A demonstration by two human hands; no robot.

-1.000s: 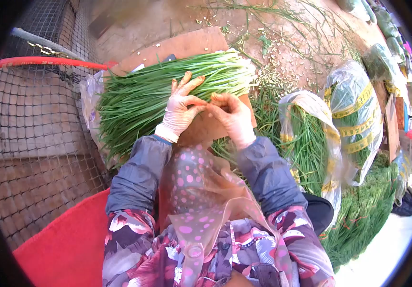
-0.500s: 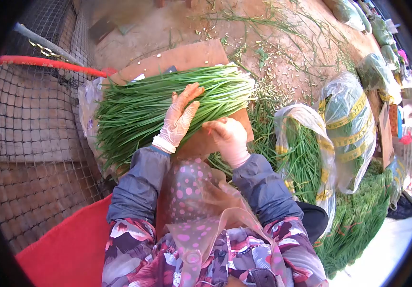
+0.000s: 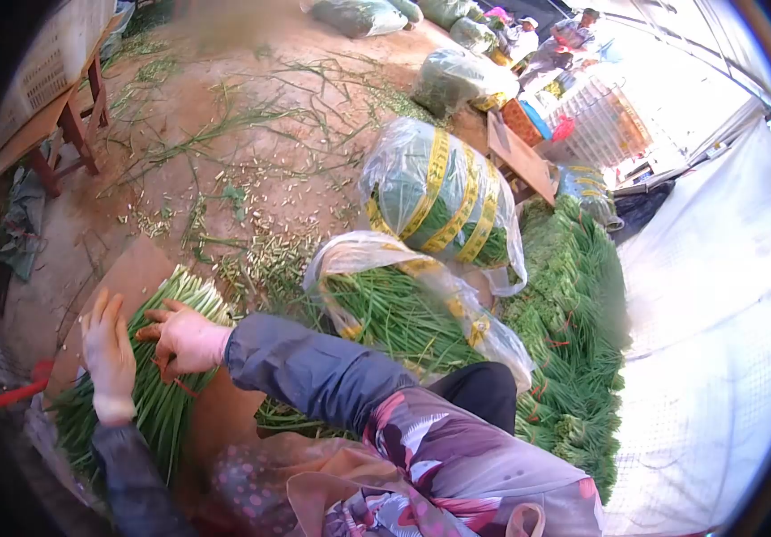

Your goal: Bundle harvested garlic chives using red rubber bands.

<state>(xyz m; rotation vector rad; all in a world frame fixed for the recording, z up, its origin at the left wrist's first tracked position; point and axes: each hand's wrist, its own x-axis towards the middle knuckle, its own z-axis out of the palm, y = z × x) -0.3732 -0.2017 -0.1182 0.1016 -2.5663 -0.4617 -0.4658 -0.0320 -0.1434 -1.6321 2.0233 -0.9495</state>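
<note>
A pile of garlic chives [image 3: 190,288] lies on a brown board [image 3: 131,266], white cut ends towards the upper right. My left hand [image 3: 110,358], in a thin stained glove, is open along the left side of the chives, its fingers stretched out and pointing up. My right hand [image 3: 187,340], also gloved, reaches over the chives from the right, its fingers apart and slightly bent towards my left hand. A thin red strand [image 3: 186,387] shows on the chives just below my right hand.
An open plastic bag of chives [image 3: 394,309] stands to the right, with a taped full bag [image 3: 439,192] behind it. Tied chive bundles [image 3: 573,358] are stacked farther right. Cut scraps [image 3: 269,242] litter the ground. Two people [image 3: 556,49] are at the far back.
My view has swung right, so the chives and hands now sit at lower left. The right hand's fingers have spread from a curled pose and come nearer the left hand.
</note>
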